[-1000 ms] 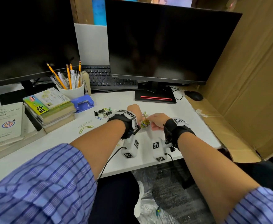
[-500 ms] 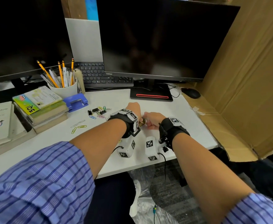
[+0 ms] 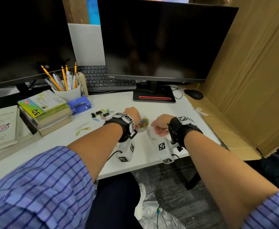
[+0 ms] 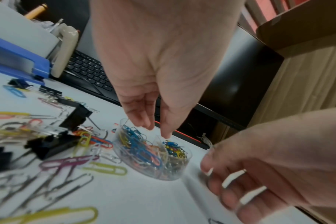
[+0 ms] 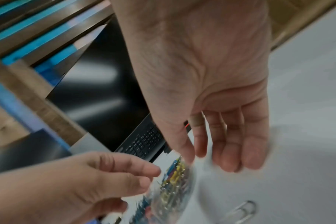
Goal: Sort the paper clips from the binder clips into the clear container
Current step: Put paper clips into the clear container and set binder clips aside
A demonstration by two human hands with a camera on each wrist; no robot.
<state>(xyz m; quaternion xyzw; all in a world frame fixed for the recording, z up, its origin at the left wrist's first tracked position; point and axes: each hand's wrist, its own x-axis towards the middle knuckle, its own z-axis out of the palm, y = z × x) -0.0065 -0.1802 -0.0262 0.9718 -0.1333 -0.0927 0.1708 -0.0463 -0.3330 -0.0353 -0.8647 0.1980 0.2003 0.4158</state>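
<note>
A round clear container (image 3: 142,124) (image 4: 153,157) full of coloured paper clips stands on the white desk (image 3: 152,109). My left hand (image 3: 132,115) (image 4: 155,130) holds it at the rim with its fingertips. Just right of it, my right hand (image 3: 160,126) (image 5: 211,159) pinches a blurred clear lid (image 3: 151,131) (image 5: 203,171). Black binder clips (image 3: 100,113) (image 4: 75,117) lie mixed with loose paper clips (image 3: 86,128) (image 4: 105,168) to the left of the container. One silver paper clip (image 3: 152,139) (image 5: 242,210) lies under the right hand.
A white mug of pencils (image 3: 67,94), a blue hole punch (image 3: 79,104) and stacked books (image 3: 48,111) stand at the left. A keyboard (image 3: 105,80), a monitor stand (image 3: 153,97) and a mouse (image 3: 194,94) sit behind. A cardboard wall (image 3: 251,80) closes the right side.
Both hands were together on the container. The right hand has since drawn away to the right with the clear lid, and the clips inside now show.
</note>
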